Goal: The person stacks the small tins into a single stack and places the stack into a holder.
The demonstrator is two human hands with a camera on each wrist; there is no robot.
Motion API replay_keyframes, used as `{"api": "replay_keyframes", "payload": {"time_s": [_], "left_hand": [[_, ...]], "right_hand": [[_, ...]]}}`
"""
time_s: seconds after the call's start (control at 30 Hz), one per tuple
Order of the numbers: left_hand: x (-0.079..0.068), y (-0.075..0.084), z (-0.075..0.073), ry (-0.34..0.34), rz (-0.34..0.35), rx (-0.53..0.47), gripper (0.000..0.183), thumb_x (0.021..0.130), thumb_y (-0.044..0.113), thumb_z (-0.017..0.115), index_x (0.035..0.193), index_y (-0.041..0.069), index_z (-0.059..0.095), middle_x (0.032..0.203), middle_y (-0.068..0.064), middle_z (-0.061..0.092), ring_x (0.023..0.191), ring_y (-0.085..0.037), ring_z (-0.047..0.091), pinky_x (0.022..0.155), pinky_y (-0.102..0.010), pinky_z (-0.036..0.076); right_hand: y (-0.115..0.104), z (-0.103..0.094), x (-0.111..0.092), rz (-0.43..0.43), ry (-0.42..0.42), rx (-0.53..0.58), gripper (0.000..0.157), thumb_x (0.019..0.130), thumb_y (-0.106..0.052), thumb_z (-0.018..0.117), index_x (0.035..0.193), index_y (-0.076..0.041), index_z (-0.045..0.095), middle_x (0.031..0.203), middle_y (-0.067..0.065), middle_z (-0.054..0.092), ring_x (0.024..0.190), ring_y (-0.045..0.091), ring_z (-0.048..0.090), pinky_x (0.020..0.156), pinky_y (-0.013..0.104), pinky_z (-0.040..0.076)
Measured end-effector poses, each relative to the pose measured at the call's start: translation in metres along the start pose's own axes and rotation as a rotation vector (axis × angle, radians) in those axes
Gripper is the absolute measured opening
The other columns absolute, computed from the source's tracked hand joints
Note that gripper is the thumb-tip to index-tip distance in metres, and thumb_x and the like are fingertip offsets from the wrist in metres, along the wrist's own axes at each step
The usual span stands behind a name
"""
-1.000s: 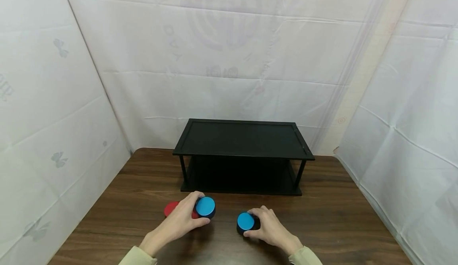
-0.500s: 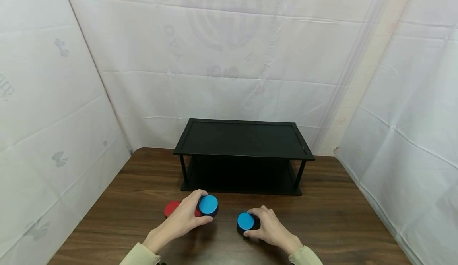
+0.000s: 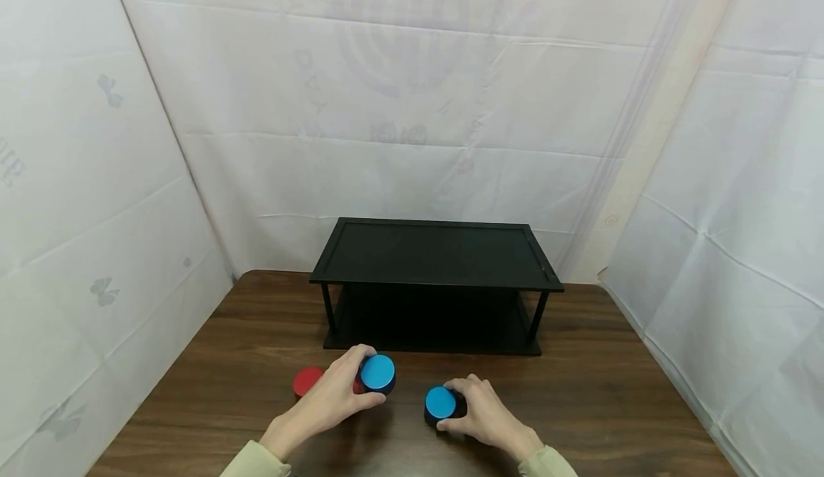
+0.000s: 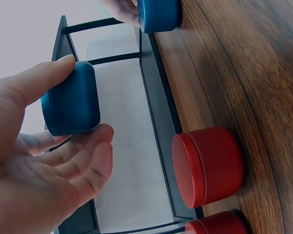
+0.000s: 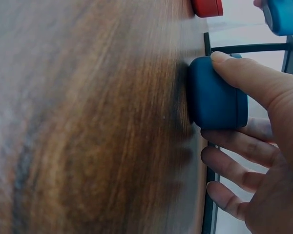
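Observation:
Between thumb and fingers, my left hand [image 3: 328,400] pinches a round blue tin [image 4: 74,100] with a lid; the left wrist view shows it raised off the table. A second blue tin [image 5: 217,93] stands upright on the wood, gripped at its sides by my right hand [image 3: 486,414]. Two red tins stand on the table beyond the left hand: one red tin [image 3: 307,380] shows to the left of it, and another red tin [image 4: 209,167] is mostly hidden behind it in the head view.
A black two-tier rack [image 3: 438,255] stands at the back of the brown wooden table [image 3: 599,377]. White cloth [image 3: 412,105] hangs behind it and at both sides.
My left hand has shifted a little to the right with its blue tin. The right hand and its tin stay in place. The head view has tilted slightly.

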State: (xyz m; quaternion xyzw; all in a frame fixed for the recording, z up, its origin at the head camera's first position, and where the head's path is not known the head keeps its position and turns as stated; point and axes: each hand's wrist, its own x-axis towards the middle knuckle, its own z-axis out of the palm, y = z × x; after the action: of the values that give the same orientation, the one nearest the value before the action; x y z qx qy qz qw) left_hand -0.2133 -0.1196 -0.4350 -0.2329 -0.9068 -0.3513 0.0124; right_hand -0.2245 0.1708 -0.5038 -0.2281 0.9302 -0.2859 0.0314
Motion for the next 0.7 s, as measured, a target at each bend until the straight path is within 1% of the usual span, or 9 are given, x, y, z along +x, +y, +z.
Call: {"api": "replay_keyframes", "payload": {"time_s": [0.17,0.33,0.5,0.7], "left_hand": [[0.0013,0.0010,0.0015,-0.009,0.014,0.016,0.056,0.081,0.031,0.078,0.124,0.009,0.049,0.123,-0.006,0.056,0.108,-0.019,0.057,0.092,-0.042,0.053],[0.0031,0.0019,0.0025,-0.020,0.013,0.019,0.056,0.081,0.032,0.078,0.124,0.009,0.049,0.122,-0.006,0.056,0.108,-0.018,0.057,0.091,-0.041,0.053],[0.0048,0.0034,0.0028,-0.017,0.016,0.017,0.055,0.081,0.030,0.078,0.123,0.010,0.049,0.121,-0.005,0.056,0.106,-0.018,0.057,0.091,-0.042,0.053],[0.0046,0.0043,0.0040,-0.022,0.024,0.019,0.055,0.081,0.031,0.078,0.123,0.011,0.049,0.121,-0.004,0.056,0.107,-0.018,0.057,0.091,-0.041,0.053]], "right_hand": [[-0.0006,0.0009,-0.0006,0.011,-0.003,0.003,0.060,0.077,-0.051,0.076,0.120,-0.012,0.064,0.113,-0.001,0.067,0.096,0.011,0.051,0.085,0.039,0.042],[-0.0003,0.0008,-0.0004,0.014,-0.007,0.008,0.059,0.077,-0.051,0.076,0.120,-0.012,0.064,0.113,-0.002,0.067,0.095,0.010,0.051,0.085,0.038,0.042],[0.0002,0.0003,0.0007,0.007,0.008,0.004,0.058,0.077,-0.051,0.076,0.119,-0.012,0.064,0.111,-0.002,0.067,0.094,0.010,0.051,0.083,0.036,0.041],[0.0007,0.0012,0.0005,0.005,0.008,0.006,0.059,0.076,-0.051,0.076,0.119,-0.013,0.064,0.111,-0.002,0.067,0.095,0.011,0.052,0.084,0.039,0.041]]}}
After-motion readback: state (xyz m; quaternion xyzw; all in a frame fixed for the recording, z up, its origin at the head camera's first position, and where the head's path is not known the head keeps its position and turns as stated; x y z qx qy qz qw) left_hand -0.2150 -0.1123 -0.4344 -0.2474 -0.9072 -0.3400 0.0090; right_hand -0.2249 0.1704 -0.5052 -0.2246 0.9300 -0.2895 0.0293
